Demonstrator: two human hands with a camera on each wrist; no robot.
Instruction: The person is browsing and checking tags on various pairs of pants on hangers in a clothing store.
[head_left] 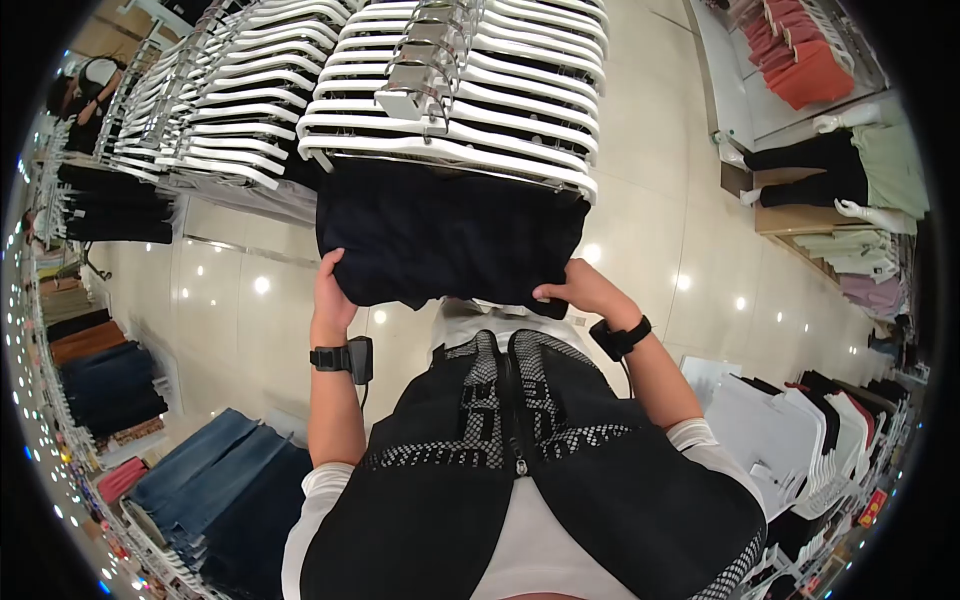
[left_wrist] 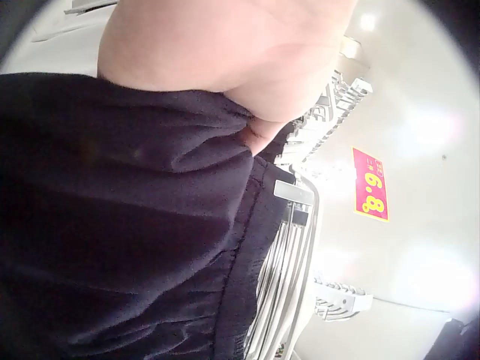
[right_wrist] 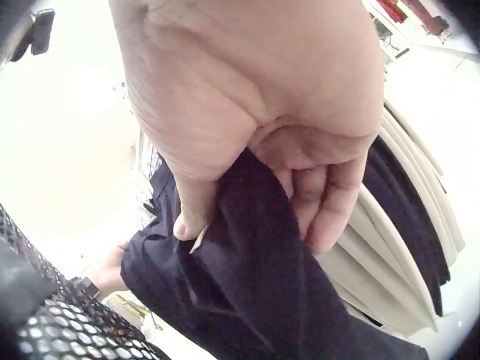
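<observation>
A pair of dark navy pants (head_left: pixel 450 235) with a gathered elastic waistband hangs by its top from a white clip hanger (head_left: pixel 440 150) at the front of the rack. My left hand (head_left: pixel 333 292) grips the left edge of the cloth. On the opposite edge, my right hand (head_left: pixel 590 288) pinches the fabric between thumb and fingers. The right wrist view shows the right thumb (right_wrist: pixel 193 214) lying over the cloth beside a small pale tag (right_wrist: pixel 199 237), fingers behind it. In the left wrist view the left fingertips are mostly hidden by the pants.
Many white hangers (head_left: pixel 540 75) crowd the rack ahead, with a second hanger row (head_left: pixel 220 130) on its left. Folded jeans (head_left: pixel 215 470) lie at lower left, white tops (head_left: pixel 760 440) hang at lower right. A mannequin (head_left: pixel 850 165) stands at right, beyond the tiled floor (head_left: pixel 660 180).
</observation>
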